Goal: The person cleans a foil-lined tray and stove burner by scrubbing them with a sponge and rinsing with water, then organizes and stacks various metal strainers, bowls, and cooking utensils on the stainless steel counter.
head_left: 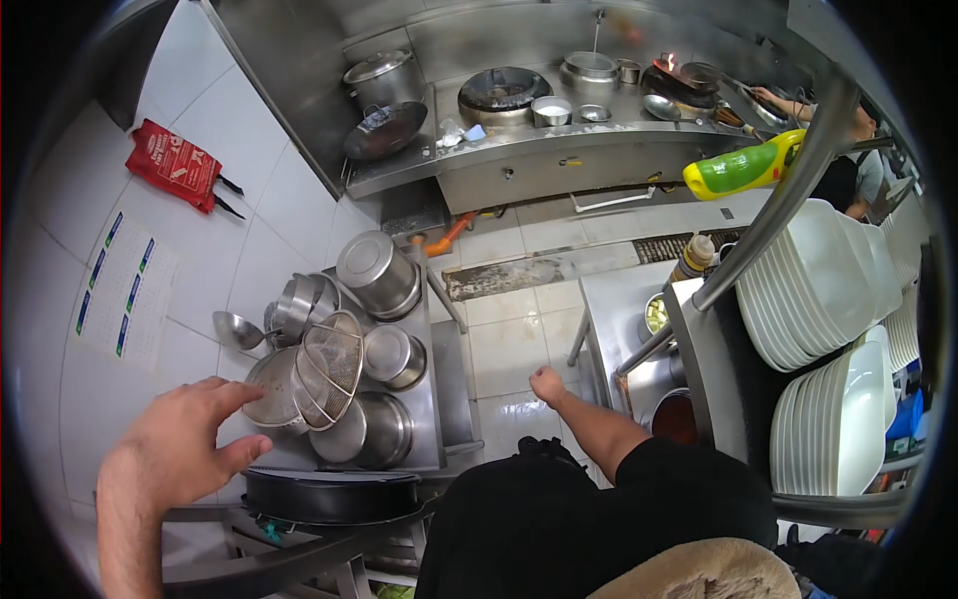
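My left hand (190,439) reaches over the left table with thumb and fingers apart, holding nothing. Its fingertips are at the edge of a round metal colander (267,387); whether they touch it I cannot tell. A wire mesh strainer (331,367) leans over that colander, on top of a steel pot (374,434). Low over the floor by my legs, my right hand (547,386) is curled into a fist, with nothing visible in it. Behind the strainer are lidded pots (377,270), stacked steel bowls (294,304) and a ladle (238,329).
Black pans (329,496) sit below the left table's front edge. Stacked white plates (813,290) fill the right shelf, beside a slanting metal post (773,210) and a green-yellow bottle (743,168). Across the aisle runs a wok range (559,180), where another person's hand (778,100) holds a pan handle.
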Available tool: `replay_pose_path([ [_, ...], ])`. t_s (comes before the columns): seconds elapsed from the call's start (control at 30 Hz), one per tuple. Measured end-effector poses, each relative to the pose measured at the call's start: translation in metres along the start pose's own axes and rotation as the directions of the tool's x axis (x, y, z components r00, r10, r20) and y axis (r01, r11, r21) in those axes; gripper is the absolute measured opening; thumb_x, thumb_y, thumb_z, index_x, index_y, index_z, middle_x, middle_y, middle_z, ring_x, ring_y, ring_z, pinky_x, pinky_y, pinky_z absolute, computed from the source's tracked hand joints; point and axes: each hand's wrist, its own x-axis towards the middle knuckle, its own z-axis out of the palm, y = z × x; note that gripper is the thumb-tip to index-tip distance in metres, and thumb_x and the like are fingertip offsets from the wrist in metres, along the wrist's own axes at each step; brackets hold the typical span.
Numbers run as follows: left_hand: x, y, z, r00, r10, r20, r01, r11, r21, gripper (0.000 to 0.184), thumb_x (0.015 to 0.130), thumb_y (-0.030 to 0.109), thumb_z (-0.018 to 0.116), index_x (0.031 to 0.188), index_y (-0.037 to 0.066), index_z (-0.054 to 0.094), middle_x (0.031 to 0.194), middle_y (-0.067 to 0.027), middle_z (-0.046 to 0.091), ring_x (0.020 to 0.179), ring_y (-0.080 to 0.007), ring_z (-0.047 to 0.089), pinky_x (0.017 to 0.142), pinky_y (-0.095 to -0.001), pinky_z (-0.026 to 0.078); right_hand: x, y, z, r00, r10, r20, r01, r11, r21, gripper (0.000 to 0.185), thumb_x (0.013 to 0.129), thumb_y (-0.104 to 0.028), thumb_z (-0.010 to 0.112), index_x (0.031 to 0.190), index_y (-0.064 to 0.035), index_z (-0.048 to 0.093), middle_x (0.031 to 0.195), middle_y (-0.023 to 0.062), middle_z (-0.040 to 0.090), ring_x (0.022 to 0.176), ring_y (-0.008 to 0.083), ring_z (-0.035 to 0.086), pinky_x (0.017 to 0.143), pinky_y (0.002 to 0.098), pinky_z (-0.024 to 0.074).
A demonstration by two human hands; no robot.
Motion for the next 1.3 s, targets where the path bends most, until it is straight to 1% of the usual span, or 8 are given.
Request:
replay_pose_path([
  [0.1, -0.003, -0.002, 0.000, 1.000, -0.028, -0.008, 0.028, 0.999, 0.038, 0.048, 0.088, 0.030, 0.074, 0.128, 0.005, 0.063, 0.115, -0.0179, 0.069, 0.107, -0.0367, 0.065, 0.097, -0.0429, 0.051, 0.001, -0.004, -0.016, 0.998, -0.021, 0.054, 0.026, 0.996, -0.081, 0.033, 0.085, -0.024, 0.058, 0.105, -0.0001, 0.068, 0.111, 0.0274, 0.069, 0.109, 0.0426, 0.065, 0.096, 0.0469, 0.0503],
  [0.43, -0.002, -0.006, 0.001, 1.000, -0.011, 0.019, 0.009, 0.994, 0.113, 0.051, 0.089, 0.036, 0.074, 0.130, 0.007, 0.063, 0.118, -0.0154, 0.068, 0.104, -0.0314, 0.067, 0.094, -0.0414, 0.052, 0.002, 0.041, -0.024, 0.993, -0.010, 0.121, 0.047, 0.951, -0.307, 0.035, 0.084, -0.028, 0.060, 0.105, -0.0006, 0.069, 0.108, 0.0260, 0.070, 0.106, 0.0415, 0.066, 0.095, 0.0456, 0.0522],
  [0.53, -0.002, -0.003, -0.003, 0.998, -0.038, 0.059, 0.035, 0.998, 0.048, 0.051, 0.089, 0.032, 0.072, 0.132, 0.006, 0.060, 0.121, -0.0173, 0.067, 0.113, -0.0361, 0.063, 0.100, -0.0422, 0.050, 0.005, 0.058, -0.022, 0.992, 0.008, 0.124, 0.037, 0.935, -0.351, 0.036, 0.083, -0.028, 0.060, 0.104, -0.0009, 0.070, 0.109, 0.0264, 0.070, 0.107, 0.0414, 0.066, 0.095, 0.0457, 0.0524],
  [0.7, -0.003, -0.019, 0.007, 0.999, 0.038, -0.036, -0.036, 0.998, 0.056, 0.052, 0.085, 0.033, 0.076, 0.127, 0.006, 0.063, 0.111, -0.0162, 0.068, 0.100, -0.0347, 0.066, 0.092, -0.0427, 0.051, 0.002, 0.068, -0.030, 0.971, 0.055, 0.232, 0.064, 0.878, -0.474, 0.038, 0.085, -0.030, 0.060, 0.105, -0.0003, 0.072, 0.104, 0.0243, 0.072, 0.097, 0.0383, 0.070, 0.088, 0.0452, 0.0559],
  [0.8, -0.001, -0.019, 0.008, 0.998, 0.041, -0.041, -0.038, 0.998, 0.056, 0.052, 0.083, 0.033, 0.078, 0.125, 0.005, 0.064, 0.106, -0.0157, 0.068, 0.093, -0.0340, 0.066, 0.088, -0.0432, 0.051, -0.003, 0.061, -0.036, 0.885, 0.257, 0.387, -0.033, 0.866, -0.498, 0.040, 0.086, -0.032, 0.062, 0.104, 0.0016, 0.071, 0.096, 0.0224, 0.072, 0.081, 0.0337, 0.072, 0.075, 0.0440, 0.0595],
  [0.9, 0.001, -0.017, 0.006, 0.999, 0.022, -0.027, -0.021, 1.000, 0.023, 0.053, 0.083, 0.032, 0.079, 0.125, 0.005, 0.064, 0.104, -0.0157, 0.068, 0.094, -0.0346, 0.066, 0.087, -0.0438, 0.051, -0.010, 0.067, -0.036, 0.897, 0.198, 0.395, 0.008, 0.887, -0.462, 0.039, 0.087, -0.031, 0.061, 0.103, 0.0036, 0.071, 0.088, 0.0214, 0.071, 0.068, 0.0309, 0.071, 0.064, 0.0427, 0.0597],
  [1.2, 0.002, -0.026, 0.015, 0.995, 0.062, -0.084, -0.063, 0.998, -0.007, 0.054, 0.080, 0.029, 0.080, 0.124, 0.003, 0.063, 0.109, -0.0174, 0.068, 0.100, -0.0375, 0.065, 0.089, -0.0440, 0.052, -0.013, 0.077, -0.032, 0.915, 0.136, 0.380, 0.039, 0.908, -0.418, 0.037, 0.087, -0.027, 0.060, 0.102, 0.0050, 0.070, 0.083, 0.0202, 0.071, 0.067, 0.0315, 0.070, 0.059, 0.0426, 0.0584],
  [1.3, 0.001, -0.024, 0.014, 0.995, 0.056, -0.081, -0.055, 0.998, 0.010, 0.054, 0.080, 0.028, 0.081, 0.124, 0.003, 0.063, 0.109, -0.0174, 0.068, 0.100, -0.0374, 0.065, 0.089, -0.0439, 0.052, -0.013, 0.069, -0.035, 0.891, 0.160, 0.426, 0.045, 0.900, -0.433, 0.045, 0.088, -0.029, 0.058, 0.102, 0.0125, 0.069, 0.095, 0.0293, 0.071, 0.075, 0.0380, 0.072, 0.068, 0.0462, 0.0601],
])
